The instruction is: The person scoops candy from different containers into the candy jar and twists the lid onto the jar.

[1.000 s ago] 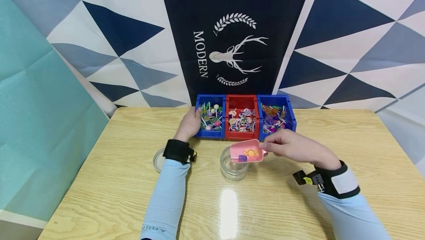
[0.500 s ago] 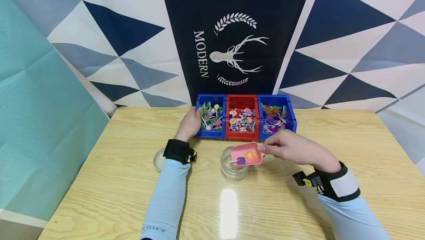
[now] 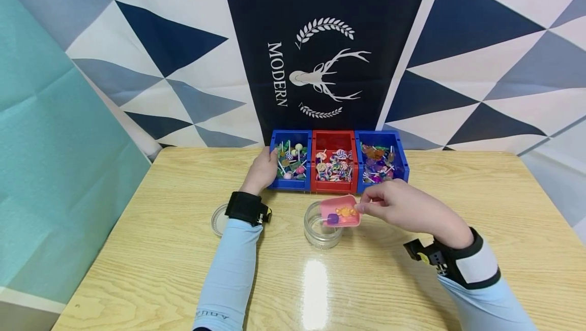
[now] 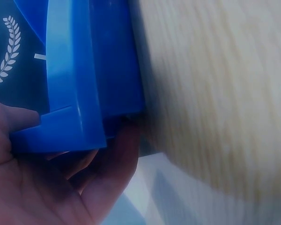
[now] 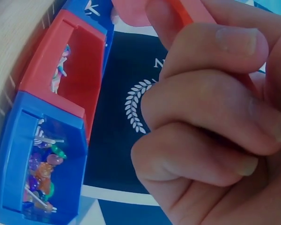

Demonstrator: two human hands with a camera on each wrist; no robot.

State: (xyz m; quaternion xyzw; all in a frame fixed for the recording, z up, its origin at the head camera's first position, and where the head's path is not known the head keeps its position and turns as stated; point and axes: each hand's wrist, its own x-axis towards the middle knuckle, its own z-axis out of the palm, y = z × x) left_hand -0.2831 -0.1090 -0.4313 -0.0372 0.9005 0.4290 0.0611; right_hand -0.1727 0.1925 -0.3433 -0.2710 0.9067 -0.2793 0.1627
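Pink plastic sits in the grip of the right hand [image 3: 398, 204]: thumb and forefinger pinch the handle of a scoop [image 3: 338, 203], the other fingers curled in the right wrist view. By the head view's clock, the handle points to 3 o'clock. In the scoop lie a purple sweet [image 3: 332, 218], its stick towards 9 o'clock, and an orange sweet [image 3: 345, 212] at its 2 o'clock. The scoop is held over the 2 o'clock side of the open glass jar [image 3: 322, 240]; whether it touches the rim, I cannot tell.

The left hand [image 3: 262, 171] has its grip clamped on the left bin [image 3: 287, 185], at its 9 o'clock wall, thumb and fingers on opposite sides. That blue bin, at the jar's 11 o'clock, holds mixed sweets and lollipops. Touching it is the red bin [image 3: 333, 187], at the jar's 12 o'clock, with striped lollipops; next comes the right bin [image 3: 404, 168], blue, between 1 and 2, with more mixed sweets.

At the jar's 9 o'clock, well apart, a round lid [image 3: 217, 220] lies on the wooden desk [image 3: 389, 290], partly hidden by the left wristband [image 3: 244, 208].
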